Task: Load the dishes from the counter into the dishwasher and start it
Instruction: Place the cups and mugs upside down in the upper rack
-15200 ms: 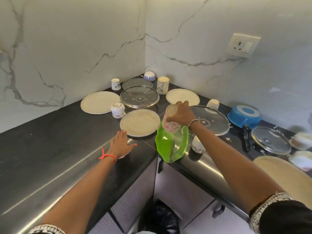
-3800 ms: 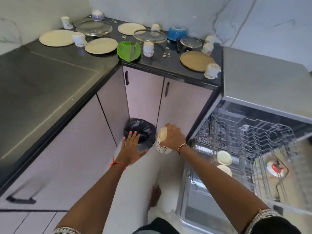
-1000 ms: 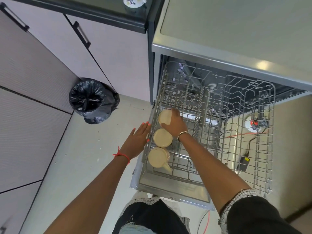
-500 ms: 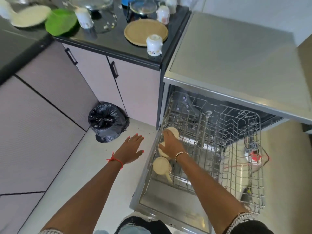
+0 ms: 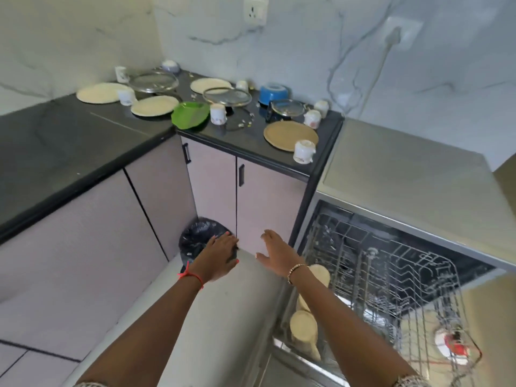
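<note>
In the corner of the kitchen, the black counter [image 5: 69, 143] is running along two walls and carrying the dishes not yet loaded. Just beside its right end the dishwasher [image 5: 405, 185] is standing open, with its wire rack [image 5: 391, 275] drawn out in front of me. Low between the cupboards a black rubbish bag [image 5: 195, 236] is sitting on the floor.

On the counter a tan plate [image 5: 290, 134] is lying near the right end, and a cream plate [image 5: 102, 92] is lying at the far left, with two more like it towards the middle. Three glass lids are resting among them; the middle glass lid [image 5: 226, 96] is sitting just behind a green bowl [image 5: 190, 115] at the front edge. A blue pot [image 5: 273, 93] is standing near the wall.

My left hand [image 5: 220, 255] and my right hand [image 5: 276, 254] are both hovering empty between the bag and the rack, fingers straight and spread, gripping nothing, a little apart from each other.

Small white cups are standing scattered over the counter. One counter cup [image 5: 304, 150] is touching the tan plate's front rim. In the rack, cream cups are sitting along the left edge: a far cup [image 5: 319, 275] just past my right wrist and a near cup [image 5: 303, 326] below my forearm, which is partly hiding another between them.
</note>
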Tool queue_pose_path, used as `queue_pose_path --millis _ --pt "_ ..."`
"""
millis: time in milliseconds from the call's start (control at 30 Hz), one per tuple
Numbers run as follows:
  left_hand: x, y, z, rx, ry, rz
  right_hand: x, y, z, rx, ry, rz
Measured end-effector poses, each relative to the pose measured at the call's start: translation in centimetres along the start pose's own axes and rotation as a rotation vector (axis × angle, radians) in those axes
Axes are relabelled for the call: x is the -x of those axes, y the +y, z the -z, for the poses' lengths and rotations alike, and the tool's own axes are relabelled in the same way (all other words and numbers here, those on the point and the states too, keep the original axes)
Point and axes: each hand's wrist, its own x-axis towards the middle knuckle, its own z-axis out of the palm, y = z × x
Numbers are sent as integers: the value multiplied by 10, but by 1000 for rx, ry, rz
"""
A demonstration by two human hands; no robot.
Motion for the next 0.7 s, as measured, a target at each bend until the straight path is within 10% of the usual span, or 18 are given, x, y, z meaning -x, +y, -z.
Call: queue_pose_path --millis 700 --pt "2 -217 75 54 102 56 -146 -174 -5 40 105 74"
